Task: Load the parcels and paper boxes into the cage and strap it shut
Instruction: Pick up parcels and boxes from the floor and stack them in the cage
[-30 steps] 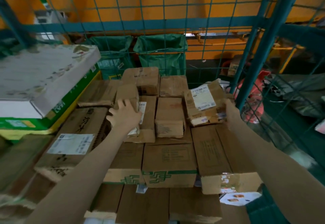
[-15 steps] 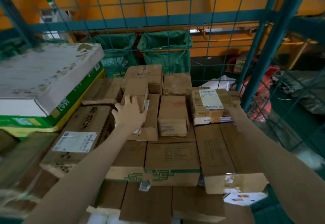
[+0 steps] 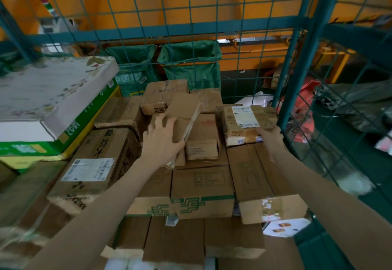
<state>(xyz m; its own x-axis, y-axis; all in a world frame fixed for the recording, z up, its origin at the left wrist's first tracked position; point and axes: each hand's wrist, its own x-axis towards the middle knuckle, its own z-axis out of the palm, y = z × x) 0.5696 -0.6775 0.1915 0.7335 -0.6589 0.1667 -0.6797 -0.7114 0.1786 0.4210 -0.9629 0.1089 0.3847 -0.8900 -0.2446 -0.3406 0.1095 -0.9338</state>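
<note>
I look down into a teal wire cage [image 3: 297, 74] packed with brown cardboard boxes. My left hand [image 3: 162, 140] grips a flat brown parcel [image 3: 184, 115] and holds it tilted up on its edge in the middle of the pile. My right hand [image 3: 270, 140] rests against the near right corner of a taped box with a white shipping label [image 3: 246, 123] by the cage's right post. In front of both hands lies a box with green printing [image 3: 202, 193]. A large brown box with a white label [image 3: 99, 168] sits at the left.
A white flat box on a green carton [image 3: 48, 100] is stacked high at the left. Behind the cage mesh hang two green sacks [image 3: 188, 62] before an orange wall. Red and grey bags [image 3: 307, 104] lie outside on the right.
My left hand has lifted the flat parcel from lying down to standing on edge. The labelled box at the right has settled level from a tilt, with my right hand still at its corner.
</note>
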